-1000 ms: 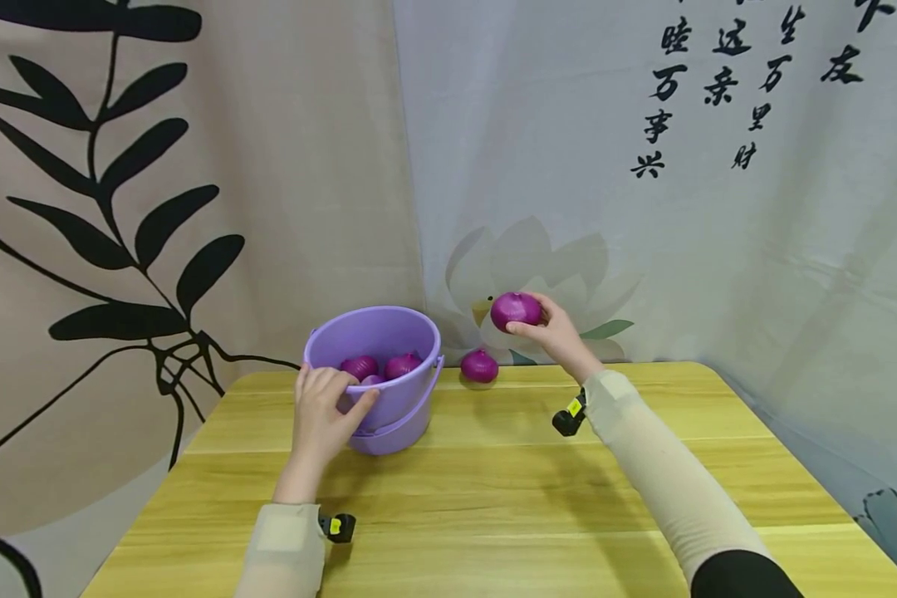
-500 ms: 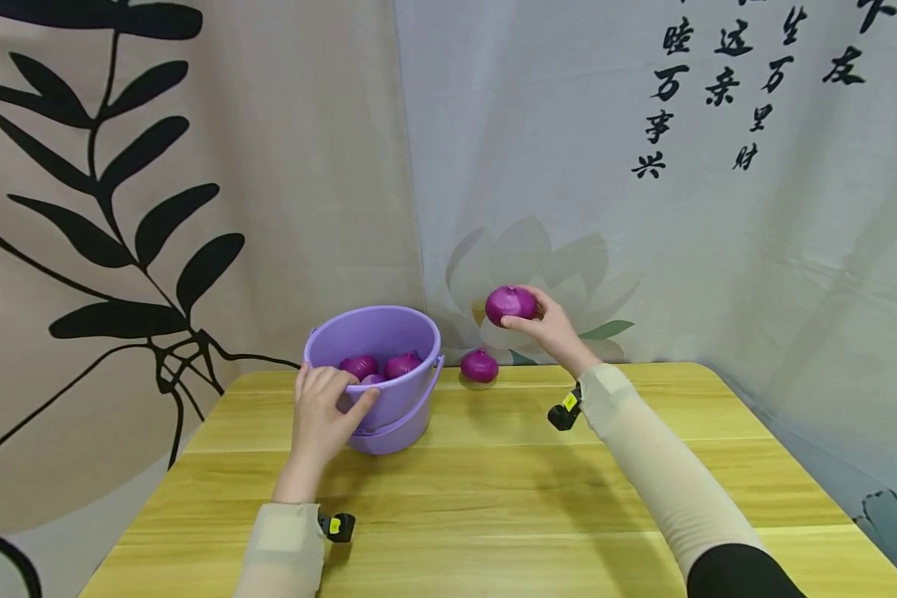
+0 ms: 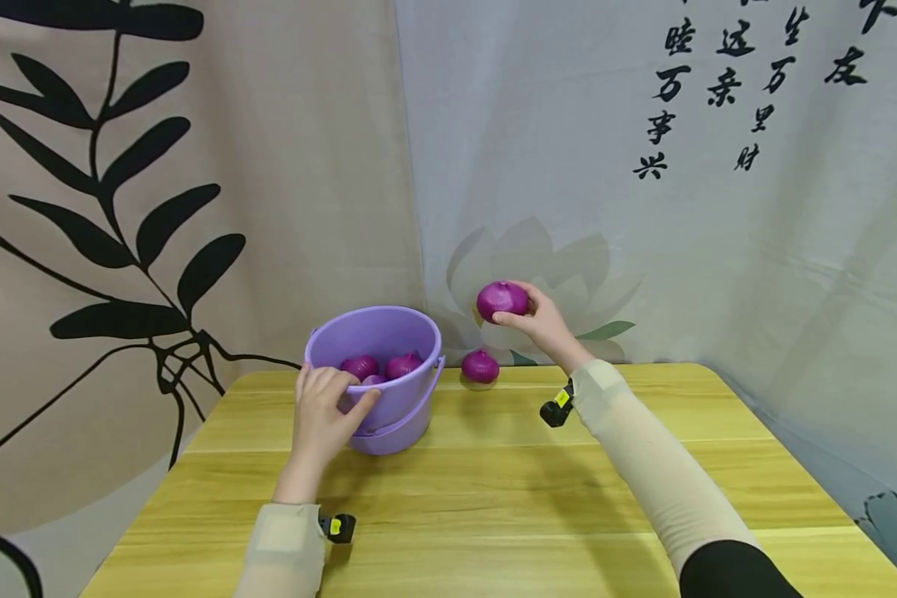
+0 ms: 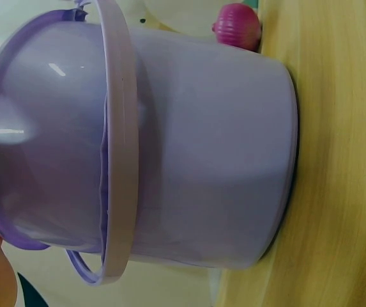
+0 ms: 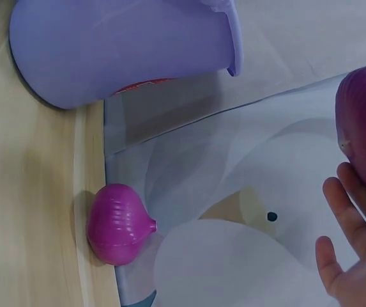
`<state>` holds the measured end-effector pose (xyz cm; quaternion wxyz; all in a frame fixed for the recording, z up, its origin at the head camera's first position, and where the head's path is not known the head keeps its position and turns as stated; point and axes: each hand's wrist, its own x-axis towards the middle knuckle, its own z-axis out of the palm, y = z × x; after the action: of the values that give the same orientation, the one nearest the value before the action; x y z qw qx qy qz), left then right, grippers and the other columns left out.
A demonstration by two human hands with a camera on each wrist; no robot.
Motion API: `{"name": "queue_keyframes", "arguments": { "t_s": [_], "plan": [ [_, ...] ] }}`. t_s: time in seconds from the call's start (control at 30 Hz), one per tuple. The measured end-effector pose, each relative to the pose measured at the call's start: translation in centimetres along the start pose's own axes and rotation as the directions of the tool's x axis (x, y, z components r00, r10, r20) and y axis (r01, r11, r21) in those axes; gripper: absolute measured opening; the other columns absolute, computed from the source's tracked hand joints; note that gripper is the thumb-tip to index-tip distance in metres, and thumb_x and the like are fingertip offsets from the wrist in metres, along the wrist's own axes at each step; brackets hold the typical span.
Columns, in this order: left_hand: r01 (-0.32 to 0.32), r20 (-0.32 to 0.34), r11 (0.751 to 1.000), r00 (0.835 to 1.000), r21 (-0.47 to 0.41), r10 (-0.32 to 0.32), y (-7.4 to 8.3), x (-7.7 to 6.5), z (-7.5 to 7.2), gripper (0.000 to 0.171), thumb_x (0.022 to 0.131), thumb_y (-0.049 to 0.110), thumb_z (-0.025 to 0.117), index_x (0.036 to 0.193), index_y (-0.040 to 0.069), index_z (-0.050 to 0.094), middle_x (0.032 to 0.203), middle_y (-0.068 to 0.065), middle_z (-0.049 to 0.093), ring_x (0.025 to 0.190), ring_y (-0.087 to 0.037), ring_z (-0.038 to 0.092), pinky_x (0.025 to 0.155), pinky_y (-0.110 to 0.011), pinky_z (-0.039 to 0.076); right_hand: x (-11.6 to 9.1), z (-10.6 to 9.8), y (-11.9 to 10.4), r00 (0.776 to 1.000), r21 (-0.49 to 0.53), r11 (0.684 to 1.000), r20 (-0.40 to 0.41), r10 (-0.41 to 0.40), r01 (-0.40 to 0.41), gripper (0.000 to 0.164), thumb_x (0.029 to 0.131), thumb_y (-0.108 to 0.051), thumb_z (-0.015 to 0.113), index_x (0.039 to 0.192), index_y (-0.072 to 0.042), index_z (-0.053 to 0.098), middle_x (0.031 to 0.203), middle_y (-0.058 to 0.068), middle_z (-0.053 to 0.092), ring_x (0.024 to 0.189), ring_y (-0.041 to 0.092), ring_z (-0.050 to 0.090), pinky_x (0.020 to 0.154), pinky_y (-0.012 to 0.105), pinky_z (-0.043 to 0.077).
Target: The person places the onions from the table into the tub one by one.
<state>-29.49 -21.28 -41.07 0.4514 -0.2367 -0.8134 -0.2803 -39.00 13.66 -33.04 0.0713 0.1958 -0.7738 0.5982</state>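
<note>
A purple bucket (image 3: 396, 407) stands upright near the back edge of the table, its handle hanging down at the front. Several purple onions (image 3: 404, 365) lie inside it. My left hand (image 3: 323, 415) grips the near rim, thumb outside and fingers over the edge. Up in the air to the right of the bucket, my right hand (image 3: 546, 324) holds a red onion (image 3: 502, 301) between thumb and fingers; in the right wrist view that onion (image 5: 365, 128) shows at the right edge. Below it, another onion (image 3: 480, 366) sits on the table by the back edge.
The wooden table (image 3: 448, 515) reaches back to a hanging cloth (image 3: 523, 166) printed with leaves, a lotus and writing. Each wrist wears a small black camera (image 3: 556, 411).
My right hand has moved left and slightly up with the onion, closer to the bucket. My left hand and the bucket have stayed in place.
</note>
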Motion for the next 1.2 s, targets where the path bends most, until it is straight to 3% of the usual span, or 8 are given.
{"name": "queue_keyframes", "arguments": {
  "t_s": [0.53, 0.73, 0.97, 1.2],
  "plan": [
    [-0.012, -0.019, 1.0, 1.0, -0.003, 0.012, -0.4, -0.1, 0.3, 0.035, 0.086, 0.045, 0.067, 0.079, 0.011, 0.06, 0.078, -0.002, 0.055, 0.086, -0.028, 0.051, 0.108, -0.064, 0.017, 0.6, 1.0, -1.5, 1.0, -0.003, 1.0, 0.028, 0.009, -0.009, 0.071, 0.084, -0.029, 0.076, 0.144, -0.017, 0.042, 0.136, 0.011, 0.05, 0.12, 0.027, 0.05, 0.1, 0.047, 0.041],
    [-0.014, -0.02, 1.0, 1.0, -0.003, 0.014, -0.4, -0.1, 0.2, 0.037, 0.086, 0.046, 0.067, 0.079, 0.011, 0.06, 0.078, -0.002, 0.055, 0.085, -0.027, 0.051, 0.108, -0.064, 0.016, 0.6, 1.4, -2.5, 0.999, 0.011, 1.0, 0.05, 0.015, -0.016, 0.072, 0.085, -0.021, 0.075, 0.146, -0.011, 0.039, 0.138, 0.016, 0.049, 0.122, 0.03, 0.05, 0.1, 0.047, 0.041],
    [-0.01, -0.016, 1.0, 1.0, -0.005, 0.009, -0.3, -0.1, 0.2, 0.038, 0.087, 0.048, 0.066, 0.079, 0.011, 0.06, 0.078, -0.002, 0.055, 0.086, -0.028, 0.05, 0.108, -0.064, 0.017, -0.7, 2.1, -5.3, 0.998, 0.006, 1.0, 0.065, 0.012, -0.013, 0.068, 0.087, -0.019, 0.073, 0.145, -0.007, 0.039, 0.136, 0.018, 0.05, 0.121, 0.03, 0.051, 0.1, 0.043, 0.042],
    [-0.016, -0.019, 1.0, 1.0, -0.006, 0.016, -0.1, 0.0, 0.1, 0.037, 0.086, 0.047, 0.066, 0.08, 0.011, 0.06, 0.078, -0.002, 0.055, 0.086, -0.029, 0.05, 0.106, -0.065, 0.018, -0.7, 2.6, -5.5, 0.997, 0.035, 0.999, 0.076, 0.012, -0.014, 0.069, 0.086, -0.018, 0.074, 0.144, -0.008, 0.039, 0.134, 0.018, 0.052, 0.121, 0.029, 0.052, 0.102, 0.045, 0.04]
  ]
}}
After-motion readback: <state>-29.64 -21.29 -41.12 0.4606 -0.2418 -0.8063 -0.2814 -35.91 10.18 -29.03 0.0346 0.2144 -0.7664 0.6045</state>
